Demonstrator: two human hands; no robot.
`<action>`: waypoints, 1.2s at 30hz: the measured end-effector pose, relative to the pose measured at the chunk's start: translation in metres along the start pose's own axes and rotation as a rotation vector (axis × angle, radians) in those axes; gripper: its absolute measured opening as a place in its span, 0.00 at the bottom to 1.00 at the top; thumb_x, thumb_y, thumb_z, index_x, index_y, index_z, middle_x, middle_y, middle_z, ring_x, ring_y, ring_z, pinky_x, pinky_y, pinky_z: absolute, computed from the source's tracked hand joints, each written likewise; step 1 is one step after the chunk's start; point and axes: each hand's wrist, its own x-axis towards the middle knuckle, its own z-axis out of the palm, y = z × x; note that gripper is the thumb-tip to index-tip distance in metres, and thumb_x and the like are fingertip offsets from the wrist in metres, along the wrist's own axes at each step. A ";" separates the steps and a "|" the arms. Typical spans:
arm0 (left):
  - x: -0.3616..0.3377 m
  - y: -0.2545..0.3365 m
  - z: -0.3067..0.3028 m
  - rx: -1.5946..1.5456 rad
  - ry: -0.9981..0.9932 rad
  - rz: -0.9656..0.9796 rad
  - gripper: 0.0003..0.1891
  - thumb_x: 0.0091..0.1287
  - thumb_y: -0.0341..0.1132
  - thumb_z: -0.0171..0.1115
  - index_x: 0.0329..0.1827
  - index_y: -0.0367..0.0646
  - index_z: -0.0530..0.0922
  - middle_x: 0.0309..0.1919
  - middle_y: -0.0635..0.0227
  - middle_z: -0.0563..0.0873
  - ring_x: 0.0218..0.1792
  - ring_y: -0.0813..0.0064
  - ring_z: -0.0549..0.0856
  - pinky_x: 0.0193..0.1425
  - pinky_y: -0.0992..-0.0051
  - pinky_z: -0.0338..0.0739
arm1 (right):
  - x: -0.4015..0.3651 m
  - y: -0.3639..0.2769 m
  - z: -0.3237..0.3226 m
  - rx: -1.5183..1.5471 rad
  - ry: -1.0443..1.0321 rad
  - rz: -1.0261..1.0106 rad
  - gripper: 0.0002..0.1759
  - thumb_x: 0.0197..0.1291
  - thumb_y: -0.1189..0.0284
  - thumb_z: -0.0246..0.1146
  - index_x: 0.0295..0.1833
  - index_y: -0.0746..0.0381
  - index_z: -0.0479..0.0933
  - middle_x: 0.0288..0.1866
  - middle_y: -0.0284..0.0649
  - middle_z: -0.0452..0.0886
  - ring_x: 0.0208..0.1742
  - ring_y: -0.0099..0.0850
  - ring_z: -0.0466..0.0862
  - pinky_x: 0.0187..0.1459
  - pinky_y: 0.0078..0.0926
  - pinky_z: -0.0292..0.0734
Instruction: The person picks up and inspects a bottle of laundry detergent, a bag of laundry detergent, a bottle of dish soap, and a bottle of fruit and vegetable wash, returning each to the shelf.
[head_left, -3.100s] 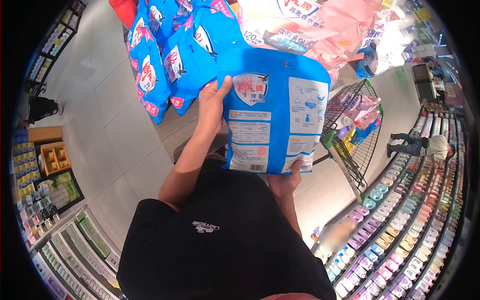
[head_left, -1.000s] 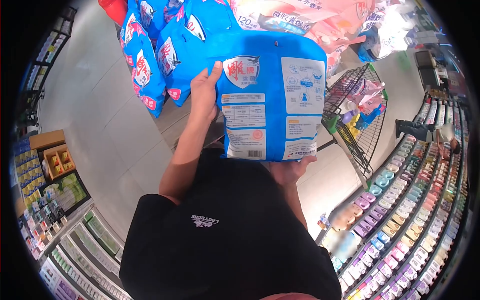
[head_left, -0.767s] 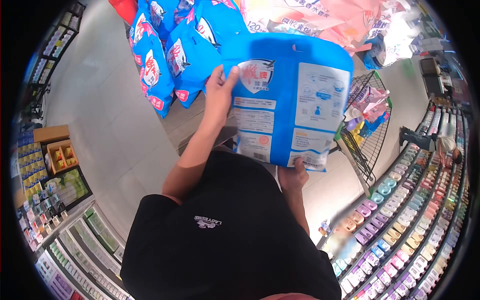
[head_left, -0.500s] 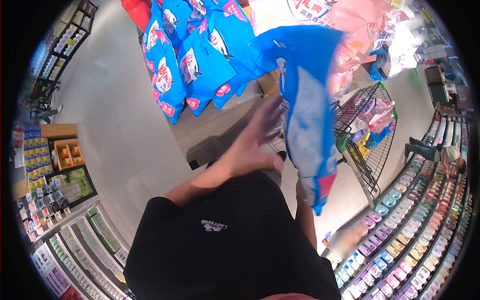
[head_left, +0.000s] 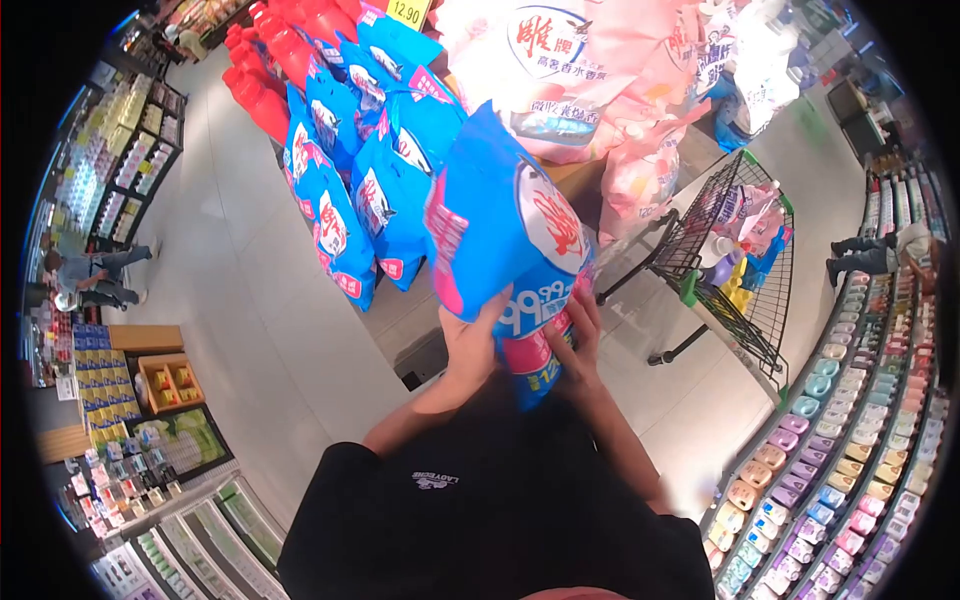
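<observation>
A blue bag of laundry powder with pink patches and a round white logo is held upright, slightly tilted, in front of my chest. My left hand grips its lower left side. Around the lower right side, the fingers of my right hand press on the bag. Just beyond it, several more blue bags of the same print stand upright on the display, to the left. Large pink bags stand behind.
Red bottles stand at the display's far left. A wire shopping cart with goods inside is on the right. Shelves of bottles curve along the right. People stand in the aisles at both sides.
The blue bag has come left and turned its printed front into view. My left hand, earlier open and apart from it, now holds it. My right hand has come into view on the bag.
</observation>
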 end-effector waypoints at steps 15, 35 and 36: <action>0.022 -0.021 -0.051 0.416 -0.495 0.148 0.16 0.67 0.27 0.72 0.56 0.30 0.85 0.51 0.54 0.92 0.51 0.62 0.92 0.63 0.65 0.83 | -0.065 0.066 0.056 1.649 0.693 1.292 0.27 0.83 0.51 0.51 0.73 0.60 0.70 0.66 0.36 0.83 0.65 0.31 0.83 0.69 0.36 0.77; 0.034 -0.145 -0.220 0.432 -0.119 -0.167 0.37 0.62 0.28 0.81 0.70 0.36 0.67 0.60 0.59 0.84 0.58 0.70 0.86 0.63 0.69 0.80 | -0.074 0.137 0.098 0.686 -0.053 1.386 0.42 0.76 0.53 0.64 0.85 0.58 0.55 0.64 0.46 0.80 0.50 0.32 0.88 0.50 0.37 0.88; 0.030 -0.144 -0.216 0.430 -0.172 -0.183 0.37 0.60 0.30 0.83 0.69 0.36 0.69 0.57 0.59 0.87 0.56 0.70 0.87 0.62 0.68 0.81 | -0.069 0.132 0.098 0.708 -0.020 1.383 0.43 0.76 0.53 0.64 0.85 0.57 0.53 0.63 0.46 0.80 0.48 0.33 0.88 0.49 0.36 0.88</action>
